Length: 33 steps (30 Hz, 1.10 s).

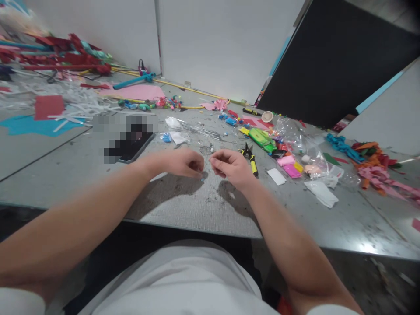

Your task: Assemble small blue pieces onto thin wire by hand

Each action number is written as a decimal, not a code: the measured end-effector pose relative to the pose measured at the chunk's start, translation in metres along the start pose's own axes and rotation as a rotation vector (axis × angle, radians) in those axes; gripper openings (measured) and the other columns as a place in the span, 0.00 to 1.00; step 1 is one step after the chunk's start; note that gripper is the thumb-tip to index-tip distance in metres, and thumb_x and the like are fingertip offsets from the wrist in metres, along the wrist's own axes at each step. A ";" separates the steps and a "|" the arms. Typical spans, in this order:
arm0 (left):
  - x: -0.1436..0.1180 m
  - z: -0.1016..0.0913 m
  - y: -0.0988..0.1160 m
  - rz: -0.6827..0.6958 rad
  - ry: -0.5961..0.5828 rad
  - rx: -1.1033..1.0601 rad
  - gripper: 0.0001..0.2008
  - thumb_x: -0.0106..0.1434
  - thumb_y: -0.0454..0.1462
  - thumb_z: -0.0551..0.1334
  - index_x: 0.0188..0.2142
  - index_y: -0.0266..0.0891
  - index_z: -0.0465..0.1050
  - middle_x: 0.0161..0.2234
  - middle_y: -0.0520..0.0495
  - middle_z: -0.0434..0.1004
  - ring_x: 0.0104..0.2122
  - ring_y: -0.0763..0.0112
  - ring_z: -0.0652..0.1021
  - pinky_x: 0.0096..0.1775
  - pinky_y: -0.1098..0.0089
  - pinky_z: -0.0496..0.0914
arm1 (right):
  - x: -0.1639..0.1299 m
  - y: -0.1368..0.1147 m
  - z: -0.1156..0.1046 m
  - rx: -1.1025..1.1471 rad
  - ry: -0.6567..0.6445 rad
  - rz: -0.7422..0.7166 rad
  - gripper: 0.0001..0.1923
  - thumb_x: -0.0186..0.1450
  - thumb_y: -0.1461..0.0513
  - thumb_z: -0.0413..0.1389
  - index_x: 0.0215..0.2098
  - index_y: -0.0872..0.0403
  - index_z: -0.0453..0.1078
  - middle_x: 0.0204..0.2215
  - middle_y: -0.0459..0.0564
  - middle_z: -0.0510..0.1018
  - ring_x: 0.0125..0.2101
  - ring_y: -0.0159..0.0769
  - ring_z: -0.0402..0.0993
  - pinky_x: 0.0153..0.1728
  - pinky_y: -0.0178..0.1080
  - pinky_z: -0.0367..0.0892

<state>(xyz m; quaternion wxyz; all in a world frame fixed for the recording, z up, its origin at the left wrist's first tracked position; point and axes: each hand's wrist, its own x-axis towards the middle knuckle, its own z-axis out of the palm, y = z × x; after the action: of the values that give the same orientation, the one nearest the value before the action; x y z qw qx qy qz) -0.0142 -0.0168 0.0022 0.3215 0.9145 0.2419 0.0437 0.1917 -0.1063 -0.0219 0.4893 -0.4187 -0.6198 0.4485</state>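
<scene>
My left hand (187, 162) is curled low over the table, fingertips together; whatever is in them, if anything, is too small to make out. A tiny blue piece (202, 179) shows just below those fingertips. Facing it a short gap away, my right hand (232, 168) pinches thumb against forefinger, and I cannot make out what sits in the pinch. Thin wire loops (206, 149) lie on the table just beyond both hands. Beside my right hand rest yellow-and-black pliers (250, 158), jaws apart and pointing away from me.
A phone-like dark device (139, 146), partly blurred out, lies left. Clay packets, green (260, 138) and pink (290, 168), clutter the right with a white card (276, 176). Thin metal wires (200, 127) lie ahead. Shredded paper (82, 98) covers the far left; a white wall (213, 48) stands behind.
</scene>
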 end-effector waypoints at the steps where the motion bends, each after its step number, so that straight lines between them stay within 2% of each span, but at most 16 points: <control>1: 0.000 0.001 -0.002 0.003 -0.031 -0.017 0.09 0.57 0.42 0.70 0.34 0.39 0.78 0.25 0.53 0.75 0.24 0.73 0.72 0.26 0.73 0.60 | -0.002 -0.003 0.001 -0.041 -0.009 -0.021 0.16 0.61 0.49 0.67 0.34 0.53 0.76 0.22 0.42 0.74 0.22 0.27 0.67 0.22 0.33 0.61; 4: 0.001 0.004 -0.003 0.037 -0.068 -0.047 0.07 0.55 0.39 0.71 0.32 0.39 0.80 0.24 0.54 0.76 0.24 0.73 0.73 0.27 0.74 0.61 | -0.006 -0.009 0.002 -0.111 -0.079 -0.048 0.16 0.60 0.50 0.69 0.34 0.52 0.78 0.23 0.44 0.77 0.24 0.29 0.72 0.25 0.34 0.67; 8: 0.002 0.006 0.000 0.076 -0.053 -0.025 0.06 0.55 0.34 0.69 0.35 0.38 0.82 0.24 0.55 0.77 0.25 0.75 0.73 0.29 0.75 0.62 | -0.008 -0.012 0.001 -0.101 -0.139 -0.032 0.17 0.57 0.49 0.71 0.37 0.52 0.81 0.25 0.45 0.79 0.24 0.30 0.72 0.26 0.35 0.69; 11: 0.003 0.008 0.001 0.087 -0.026 0.005 0.06 0.55 0.37 0.70 0.32 0.38 0.82 0.22 0.55 0.75 0.23 0.75 0.72 0.27 0.75 0.61 | -0.006 -0.009 -0.001 -0.100 -0.101 -0.037 0.20 0.56 0.47 0.72 0.38 0.52 0.81 0.26 0.44 0.79 0.25 0.30 0.73 0.26 0.35 0.69; 13: 0.003 0.010 0.004 0.078 0.004 0.039 0.09 0.56 0.42 0.70 0.28 0.38 0.80 0.20 0.54 0.72 0.21 0.75 0.70 0.25 0.74 0.59 | -0.005 -0.007 -0.002 -0.137 -0.065 -0.045 0.20 0.56 0.47 0.71 0.38 0.52 0.80 0.26 0.44 0.79 0.25 0.30 0.73 0.26 0.35 0.68; 15: 0.001 0.015 0.010 0.040 0.061 0.102 0.13 0.58 0.44 0.69 0.23 0.39 0.77 0.17 0.54 0.69 0.19 0.74 0.68 0.24 0.72 0.56 | -0.005 -0.006 -0.002 -0.179 -0.031 -0.050 0.20 0.58 0.47 0.70 0.38 0.52 0.80 0.26 0.45 0.79 0.25 0.29 0.72 0.26 0.35 0.67; 18: -0.003 0.026 0.020 -0.065 0.126 0.225 0.14 0.58 0.42 0.67 0.19 0.40 0.73 0.15 0.53 0.65 0.18 0.73 0.64 0.24 0.68 0.53 | -0.005 -0.007 -0.003 -0.212 -0.012 -0.058 0.20 0.60 0.45 0.68 0.36 0.52 0.79 0.26 0.45 0.79 0.24 0.29 0.70 0.25 0.35 0.65; 23: -0.004 0.041 0.023 -0.119 0.197 0.297 0.09 0.58 0.39 0.64 0.23 0.40 0.76 0.18 0.49 0.70 0.19 0.71 0.64 0.26 0.66 0.53 | -0.006 -0.009 -0.004 -0.227 -0.029 -0.062 0.22 0.62 0.43 0.65 0.36 0.53 0.79 0.25 0.45 0.78 0.24 0.29 0.70 0.25 0.34 0.65; 26: -0.001 0.036 0.020 -0.077 0.184 0.244 0.07 0.57 0.36 0.64 0.24 0.39 0.77 0.20 0.49 0.73 0.21 0.71 0.67 0.28 0.67 0.56 | -0.007 -0.010 -0.005 -0.228 -0.027 -0.070 0.22 0.62 0.42 0.65 0.35 0.52 0.78 0.24 0.44 0.77 0.24 0.29 0.70 0.25 0.34 0.65; 29: -0.002 0.021 0.024 0.046 0.219 0.162 0.07 0.60 0.35 0.64 0.27 0.38 0.80 0.24 0.49 0.77 0.24 0.71 0.71 0.32 0.69 0.60 | -0.009 -0.016 -0.006 -0.247 0.073 -0.113 0.23 0.63 0.41 0.63 0.34 0.52 0.77 0.22 0.43 0.75 0.23 0.29 0.69 0.24 0.35 0.65; 33: -0.012 -0.001 0.034 0.131 0.419 -0.082 0.09 0.62 0.41 0.68 0.35 0.38 0.82 0.29 0.48 0.80 0.29 0.69 0.74 0.33 0.70 0.65 | -0.017 -0.028 -0.005 -0.317 0.391 -0.297 0.22 0.70 0.43 0.57 0.31 0.51 0.74 0.20 0.43 0.71 0.22 0.30 0.67 0.26 0.37 0.64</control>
<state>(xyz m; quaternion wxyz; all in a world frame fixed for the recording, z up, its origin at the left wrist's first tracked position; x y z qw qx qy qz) -0.0102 -0.0452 0.0245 0.2975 0.8853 0.2415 0.2634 0.1970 -0.1292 0.0017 0.5883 -0.4732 -0.6305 0.1801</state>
